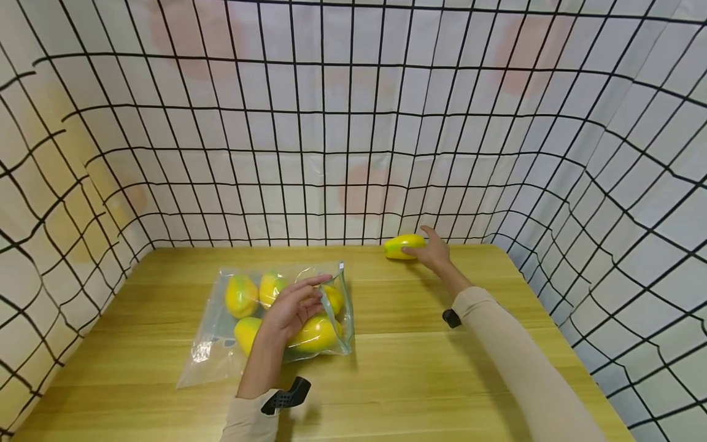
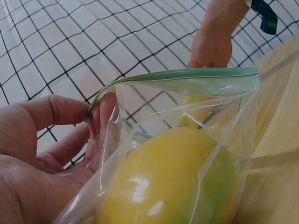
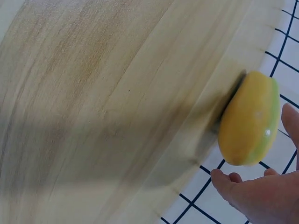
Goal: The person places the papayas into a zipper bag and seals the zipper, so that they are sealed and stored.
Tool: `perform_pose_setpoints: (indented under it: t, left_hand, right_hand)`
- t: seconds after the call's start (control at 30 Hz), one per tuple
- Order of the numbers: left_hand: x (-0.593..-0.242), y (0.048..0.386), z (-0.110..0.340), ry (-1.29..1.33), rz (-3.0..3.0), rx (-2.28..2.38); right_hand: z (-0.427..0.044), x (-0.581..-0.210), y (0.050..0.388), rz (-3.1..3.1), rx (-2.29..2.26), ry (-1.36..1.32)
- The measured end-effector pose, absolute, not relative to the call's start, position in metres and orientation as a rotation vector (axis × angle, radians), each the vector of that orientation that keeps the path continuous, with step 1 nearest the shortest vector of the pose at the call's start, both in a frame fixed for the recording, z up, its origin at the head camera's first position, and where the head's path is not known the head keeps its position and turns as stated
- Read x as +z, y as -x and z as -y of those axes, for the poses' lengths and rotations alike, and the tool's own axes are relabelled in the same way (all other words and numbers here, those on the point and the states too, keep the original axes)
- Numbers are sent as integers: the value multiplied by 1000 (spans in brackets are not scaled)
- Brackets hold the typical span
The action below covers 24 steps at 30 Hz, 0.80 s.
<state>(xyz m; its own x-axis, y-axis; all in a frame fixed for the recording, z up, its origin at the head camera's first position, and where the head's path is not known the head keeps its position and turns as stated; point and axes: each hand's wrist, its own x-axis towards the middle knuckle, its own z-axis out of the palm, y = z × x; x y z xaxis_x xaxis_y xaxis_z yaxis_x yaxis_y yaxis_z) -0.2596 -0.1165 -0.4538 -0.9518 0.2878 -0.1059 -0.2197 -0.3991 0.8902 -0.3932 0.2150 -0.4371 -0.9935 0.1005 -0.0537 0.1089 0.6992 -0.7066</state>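
A clear zip bag (image 1: 207,334) with a green zip edge lies on the table, holding several yellow-green mangoes (image 1: 241,296). My left hand (image 1: 289,310) is at the bag's mouth and pinches the zip edge between its fingers. The left wrist view shows that zip edge (image 2: 187,74) running from the fingertips, with one mango (image 2: 168,172) close behind the plastic. At the table's back edge, a loose mango (image 1: 405,246) lies on its side. My right hand (image 1: 433,252) is spread around its right end. In the right wrist view, thumb and fingers stand apart from this mango (image 3: 247,121).
A wooden table (image 1: 397,368) carries everything. Black wire grid panels (image 1: 326,132) rise along its back and both sides, with white sheeting behind them. The loose mango lies close to the back panel.
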Motion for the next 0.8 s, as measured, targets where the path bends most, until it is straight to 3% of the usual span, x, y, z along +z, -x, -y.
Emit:
perform_pose_setpoints:
  t: [0.8]
  left_hand:
    - [-454, 259, 115, -42, -1533, 2418]
  right_hand:
    - [-206, -439, 396, -2926, -1087, -148]
